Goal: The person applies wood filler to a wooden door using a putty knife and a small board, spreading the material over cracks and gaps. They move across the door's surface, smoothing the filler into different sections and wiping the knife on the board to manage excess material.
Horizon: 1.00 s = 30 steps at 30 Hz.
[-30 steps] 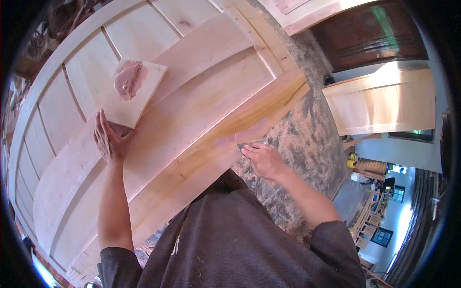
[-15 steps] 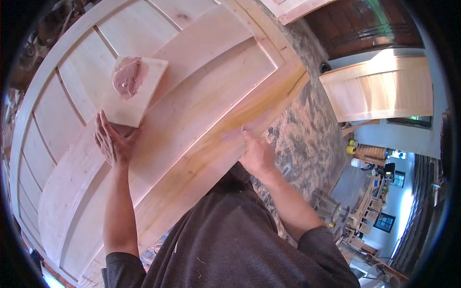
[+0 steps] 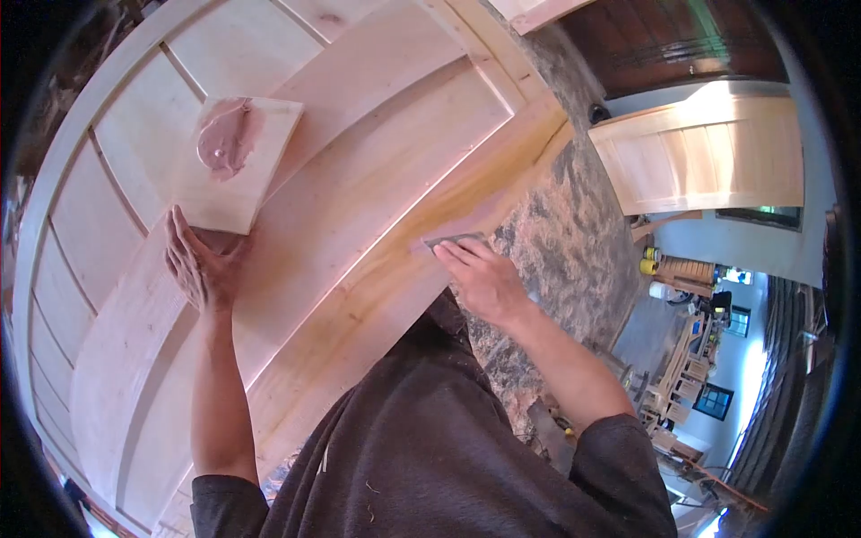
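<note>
A large pale wooden door (image 3: pixel 359 188) with recessed panels lies flat in front of me. My left hand (image 3: pixel 195 262) rests flat on it, fingers spread, just below a small square board (image 3: pixel 235 166) that carries a blob of pinkish wood filler (image 3: pixel 221 134). My right hand (image 3: pixel 480 276) presses a thin flat scraper blade (image 3: pixel 453 240) against the door's near edge rail, where a pink smear of filler shows beside the blade.
A sawdust-covered floor (image 3: pixel 574 242) lies right of the door. A second pale panel (image 3: pixel 708 157) leans at the right below a dark wooden door (image 3: pixel 682 40). Workshop benches and yellow containers (image 3: pixel 647 265) stand farther right.
My right hand lifted up against the door's edge, then came back down with the scraper blade flat on the rail. The left hand stayed put. The view shifted slightly.
</note>
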Each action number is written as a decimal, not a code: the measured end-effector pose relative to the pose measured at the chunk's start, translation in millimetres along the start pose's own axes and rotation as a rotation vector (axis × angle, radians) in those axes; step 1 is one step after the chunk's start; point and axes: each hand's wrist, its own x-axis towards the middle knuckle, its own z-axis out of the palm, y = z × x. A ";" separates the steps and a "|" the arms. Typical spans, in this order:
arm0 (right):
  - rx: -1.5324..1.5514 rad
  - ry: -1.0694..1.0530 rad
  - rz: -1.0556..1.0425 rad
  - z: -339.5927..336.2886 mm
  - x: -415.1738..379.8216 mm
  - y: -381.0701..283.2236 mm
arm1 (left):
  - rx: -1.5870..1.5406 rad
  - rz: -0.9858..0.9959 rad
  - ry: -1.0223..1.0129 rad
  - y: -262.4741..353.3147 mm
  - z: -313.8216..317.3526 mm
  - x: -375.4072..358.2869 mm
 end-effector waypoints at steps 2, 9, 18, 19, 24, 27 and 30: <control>-0.069 0.089 -0.052 17.9 -5.6 10.3 | 0.016 -0.007 -0.026 0.5 -1.1 1.6; -0.022 0.086 -0.014 37.6 -15.6 1.1 | 0.042 0.031 -0.002 1.5 -0.9 1.1; 0.158 -0.385 0.377 -34.3 16.0 -11.0 | 0.004 0.042 0.021 -0.4 -2.3 1.4; 0.179 -0.321 0.428 -28.8 18.1 -16.5 | 0.002 0.024 0.017 -0.9 -1.7 1.8; 0.221 -0.025 0.196 31.9 8.5 -47.0 | -0.030 -0.007 -0.007 5.4 -5.7 4.2; 0.261 -0.410 0.257 -30.0 10.2 -53.9 | -0.007 -0.021 -0.041 5.1 -7.4 -0.4; 0.556 -0.106 0.392 -18.0 -29.5 14.6 | 0.011 -0.043 -0.082 1.5 -5.7 -2.1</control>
